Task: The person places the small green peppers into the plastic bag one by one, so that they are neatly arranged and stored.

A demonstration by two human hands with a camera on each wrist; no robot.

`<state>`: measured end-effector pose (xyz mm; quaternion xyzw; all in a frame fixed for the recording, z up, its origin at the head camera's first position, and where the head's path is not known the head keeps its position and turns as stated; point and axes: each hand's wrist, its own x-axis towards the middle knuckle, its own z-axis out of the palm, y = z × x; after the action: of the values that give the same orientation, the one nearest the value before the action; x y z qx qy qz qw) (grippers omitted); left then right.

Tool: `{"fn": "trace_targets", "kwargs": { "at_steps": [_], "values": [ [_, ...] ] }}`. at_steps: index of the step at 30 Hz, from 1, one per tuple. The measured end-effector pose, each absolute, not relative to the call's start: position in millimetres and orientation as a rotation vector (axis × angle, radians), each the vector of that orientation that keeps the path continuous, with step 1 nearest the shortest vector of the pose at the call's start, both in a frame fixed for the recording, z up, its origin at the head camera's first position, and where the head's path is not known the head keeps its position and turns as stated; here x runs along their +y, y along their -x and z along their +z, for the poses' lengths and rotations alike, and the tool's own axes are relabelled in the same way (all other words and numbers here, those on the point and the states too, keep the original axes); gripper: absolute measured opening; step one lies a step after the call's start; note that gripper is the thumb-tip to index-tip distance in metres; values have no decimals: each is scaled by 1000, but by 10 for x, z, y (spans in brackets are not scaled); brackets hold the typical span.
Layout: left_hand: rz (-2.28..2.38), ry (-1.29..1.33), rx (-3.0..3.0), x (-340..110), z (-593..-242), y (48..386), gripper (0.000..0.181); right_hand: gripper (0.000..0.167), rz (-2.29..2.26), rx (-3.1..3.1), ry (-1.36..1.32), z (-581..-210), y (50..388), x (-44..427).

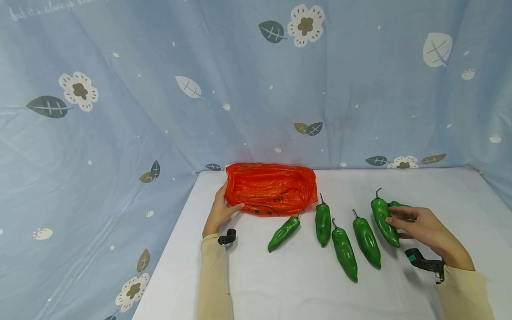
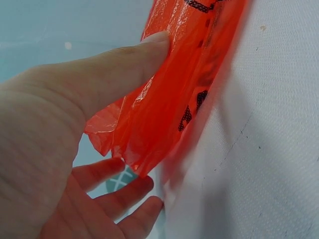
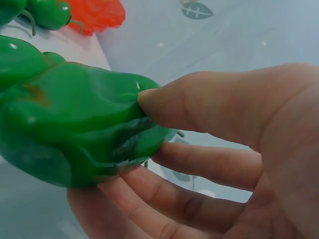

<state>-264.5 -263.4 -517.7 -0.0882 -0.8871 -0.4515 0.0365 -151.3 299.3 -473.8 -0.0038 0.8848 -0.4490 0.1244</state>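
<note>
A red plastic bag [image 1: 272, 186] with black print lies at the back of the white table. My left hand [image 1: 220, 211] is at its left end; in the left wrist view the thumb of the left hand [image 2: 75, 114] lies on the front of the bag [image 2: 174, 89] and the fingers are behind its edge. On the right, my right hand [image 1: 426, 229] holds a green pepper [image 1: 384, 222] between thumb and fingers. In the right wrist view the right hand [image 3: 214, 144] grips that pepper [image 3: 84, 119] by its side.
Several green peppers, one of them [image 1: 284, 233] tilted, lie between the bag and the right hand. Another pepper [image 1: 396, 204] is partly hidden behind the right hand. A blue patterned cloth [image 1: 256, 89] hangs behind the white table [image 1: 272, 284].
</note>
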Motion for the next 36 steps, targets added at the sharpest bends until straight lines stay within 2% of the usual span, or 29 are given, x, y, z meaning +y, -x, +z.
{"fn": "trace_targets", "kwargs": {
  "at_steps": [36],
  "values": [
    [-1371, 247, -2758, -2633, -5162, 2630, 105, 70, -1396, 2578, 74, -4442, 1640, 2765]
  ]
}}
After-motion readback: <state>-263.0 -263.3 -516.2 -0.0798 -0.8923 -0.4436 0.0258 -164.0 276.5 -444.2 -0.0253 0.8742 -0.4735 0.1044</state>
